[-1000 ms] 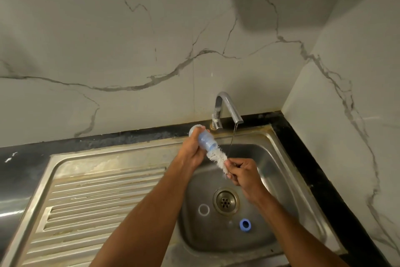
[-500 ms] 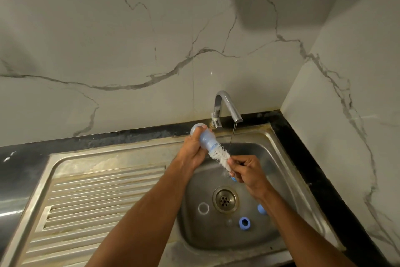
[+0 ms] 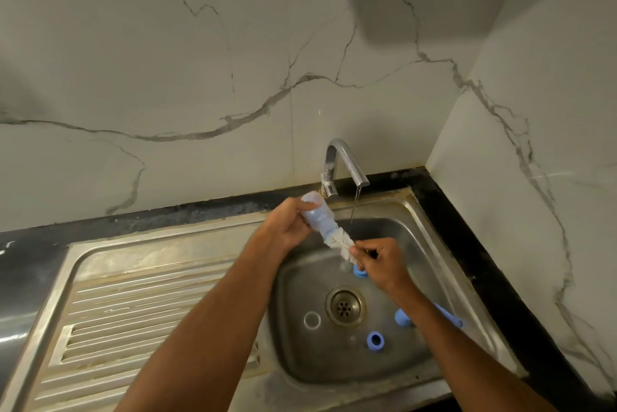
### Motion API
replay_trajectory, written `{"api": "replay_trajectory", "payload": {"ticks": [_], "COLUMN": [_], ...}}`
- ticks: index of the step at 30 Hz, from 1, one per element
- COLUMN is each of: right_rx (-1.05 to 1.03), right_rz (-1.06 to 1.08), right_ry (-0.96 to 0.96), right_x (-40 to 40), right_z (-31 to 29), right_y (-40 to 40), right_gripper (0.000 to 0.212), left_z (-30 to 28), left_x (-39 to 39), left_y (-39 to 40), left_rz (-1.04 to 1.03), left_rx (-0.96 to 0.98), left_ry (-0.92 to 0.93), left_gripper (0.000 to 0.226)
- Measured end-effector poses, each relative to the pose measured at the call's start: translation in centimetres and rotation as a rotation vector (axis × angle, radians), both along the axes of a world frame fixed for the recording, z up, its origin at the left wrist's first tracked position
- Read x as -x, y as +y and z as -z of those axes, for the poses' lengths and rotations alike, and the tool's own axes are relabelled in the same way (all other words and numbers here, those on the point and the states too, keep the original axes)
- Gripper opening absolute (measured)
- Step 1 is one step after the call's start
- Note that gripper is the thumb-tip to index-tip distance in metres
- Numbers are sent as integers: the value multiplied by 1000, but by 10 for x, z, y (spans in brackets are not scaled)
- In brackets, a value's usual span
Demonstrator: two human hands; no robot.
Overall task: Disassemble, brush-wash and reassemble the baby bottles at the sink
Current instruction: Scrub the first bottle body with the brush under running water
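Left hand (image 3: 288, 223): fingers curled round a small translucent blue baby bottle (image 3: 316, 216), held tilted above the basin, just left of the tap (image 3: 345, 164). The bottle's closed base points up and away toward the tap's foot; its open mouth points down toward the drain.

Right hand (image 3: 380, 261): fingers pinched on the stem of a white bottle brush (image 3: 339, 241), right of the bottle and below the tap's spout. The bristle head is partly inside the bottle's mouth, with the rest showing between the two hands. The handle is hidden behind the hand.

The tap is running; a thin stream of water (image 3: 354, 209) falls from the spout into the basin, just right of the bottle and apart from it.

Sink (image 3: 434, 221): stainless steel, set in a dark bench (image 3: 467, 244) below the tap. Lying loose on the basin floor, around the drain (image 3: 344, 305):
- a clear ring (image 3: 312, 320), just left of the drain;
- a blue collar ring (image 3: 375, 341), in front and to the right of the drain;
- a blue part (image 3: 360, 273), behind the drain, partly covered by the right hand;
- a further blue piece (image 3: 402, 317), right of the drain, largely hidden by the right forearm; type cannot be told.

Ribbed draining board (image 3: 133, 311): left of the basin, well to the left of the tap.
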State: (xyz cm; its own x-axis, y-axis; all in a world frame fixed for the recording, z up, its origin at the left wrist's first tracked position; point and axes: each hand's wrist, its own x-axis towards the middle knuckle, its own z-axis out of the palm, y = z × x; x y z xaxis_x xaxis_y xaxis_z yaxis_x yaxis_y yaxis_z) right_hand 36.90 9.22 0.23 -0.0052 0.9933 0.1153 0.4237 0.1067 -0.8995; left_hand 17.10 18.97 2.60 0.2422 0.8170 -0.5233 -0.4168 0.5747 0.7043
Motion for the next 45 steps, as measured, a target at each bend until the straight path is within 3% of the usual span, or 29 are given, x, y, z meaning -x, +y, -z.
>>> {"api": "replay_trajectory", "payload": {"ticks": [3, 7, 10, 15, 21, 28, 33, 37, 40, 43, 45], "right_rx": [2, 69, 128, 207, 265, 250, 246, 180, 48, 12, 0], "right_rz": [14, -40, 2, -40, -57, -88, -77, 19, 30, 36, 48], "right_ry": [105, 234, 314, 407, 520, 499, 445, 379, 196, 17, -47], "right_x": [14, 0, 5, 5, 12, 10, -2, 7, 2, -8, -6], "right_z": [-5, -19, -25, -16, -19, -27, -20, -29, -30, -23, -18], "right_y": [1, -10, -4, -9, -4, 0, -6, 3, 8, 12, 14], "right_gripper": [13, 22, 18, 21, 21, 22, 20, 14, 14, 8, 8], "left_z": [-12, -12, -9, -4, -6, -11, -10, -4, -2, -8, -11], "left_x": [-19, -8, -22, -6, -12, -15, -4, -8, 9, 20, 18], "left_y": [4, 14, 3, 5, -4, -9, -3, -7, -2, 1, 0], "left_rz": [-159, -295, -268, -312, -196, -209, -227, -188, -190, -139, -113], "left_rx": [40, 32, 51, -22, -60, -70, -72, 29, -1, -29, -41], "left_ry": [-62, -132, -132, -315, -311, -494, -435, -259, -241, -177, -155], "left_gripper": [32, 66, 54, 48, 24, 35, 47, 64, 55, 36, 35]}}
